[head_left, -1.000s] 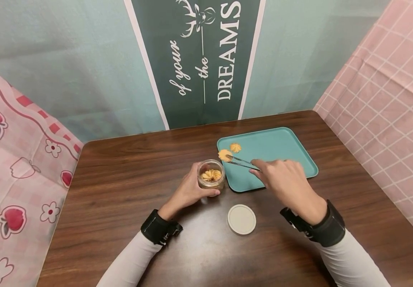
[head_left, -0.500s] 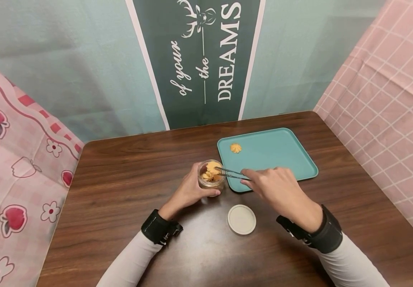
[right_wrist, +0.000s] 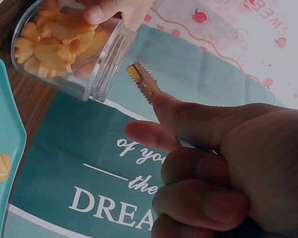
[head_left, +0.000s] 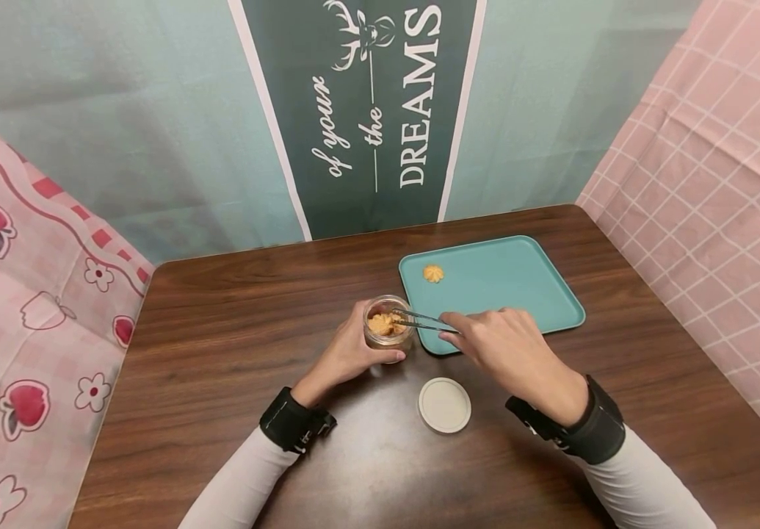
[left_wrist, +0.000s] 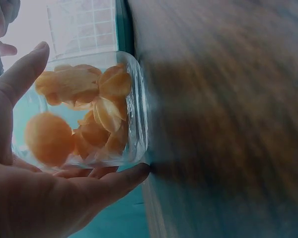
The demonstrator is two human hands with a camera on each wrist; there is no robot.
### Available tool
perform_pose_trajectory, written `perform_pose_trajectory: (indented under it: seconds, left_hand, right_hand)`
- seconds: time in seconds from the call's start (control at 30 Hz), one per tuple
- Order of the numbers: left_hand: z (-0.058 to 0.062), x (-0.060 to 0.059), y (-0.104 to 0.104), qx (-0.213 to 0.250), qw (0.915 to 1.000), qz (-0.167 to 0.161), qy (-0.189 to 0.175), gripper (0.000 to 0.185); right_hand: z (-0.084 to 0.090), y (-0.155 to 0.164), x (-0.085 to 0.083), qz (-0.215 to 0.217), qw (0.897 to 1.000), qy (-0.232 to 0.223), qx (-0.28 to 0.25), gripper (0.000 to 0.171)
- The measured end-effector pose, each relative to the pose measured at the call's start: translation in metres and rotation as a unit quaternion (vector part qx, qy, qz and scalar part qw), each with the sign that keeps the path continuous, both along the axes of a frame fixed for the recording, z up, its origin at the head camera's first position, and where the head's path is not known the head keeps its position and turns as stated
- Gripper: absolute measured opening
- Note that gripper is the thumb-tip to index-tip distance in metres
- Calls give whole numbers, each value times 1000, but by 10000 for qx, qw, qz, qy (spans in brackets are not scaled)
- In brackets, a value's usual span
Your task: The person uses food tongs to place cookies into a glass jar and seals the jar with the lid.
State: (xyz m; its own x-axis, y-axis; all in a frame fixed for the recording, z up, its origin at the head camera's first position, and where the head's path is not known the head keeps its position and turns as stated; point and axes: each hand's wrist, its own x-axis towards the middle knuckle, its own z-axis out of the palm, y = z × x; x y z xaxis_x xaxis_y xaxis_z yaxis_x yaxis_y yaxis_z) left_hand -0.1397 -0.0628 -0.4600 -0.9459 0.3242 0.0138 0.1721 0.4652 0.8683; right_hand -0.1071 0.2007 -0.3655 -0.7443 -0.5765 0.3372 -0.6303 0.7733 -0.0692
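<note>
My left hand [head_left: 346,347] grips a clear jar [left_wrist: 139,106] round its side, thumb toward the front in the head view. Yellow piped cookies [right_wrist: 54,42] fill much of the jar. My right hand [head_left: 508,356] pinches a pair of metal tongs [head_left: 422,323] with toothed edges, whose tips reach over the jar's mouth. In the right wrist view the tongs' tips stand apart from the jar rim, with no whole cookie visible between them. A single cookie [head_left: 433,273] lies on the teal tray [head_left: 498,279], near its left end.
A round off-white lid [head_left: 444,405] lies on the wooden table [head_left: 254,308] in front of the tray. Curtains with prints [head_left: 194,132] hang behind the table and at both sides. The tray's left edge stands close beside the jar.
The tongs have moved left and slightly down from the tray to the jar mouth. The cookie they held now lies among the others in the jar. My left hand stays put.
</note>
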Motion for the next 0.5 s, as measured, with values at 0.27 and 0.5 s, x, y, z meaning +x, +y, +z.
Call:
perform_pose_trajectory:
  seconds: [0.27,0.5]
  left_hand:
    - [-1,0,0,27,10000,-57,9,96]
    - [0,0,0,20,10000,-8,58,96]
  right_hand:
    - [1,1,-1,-119,9997,-189,-15,28]
    - [1,3,-7,-275,9995,-149,-88,32]
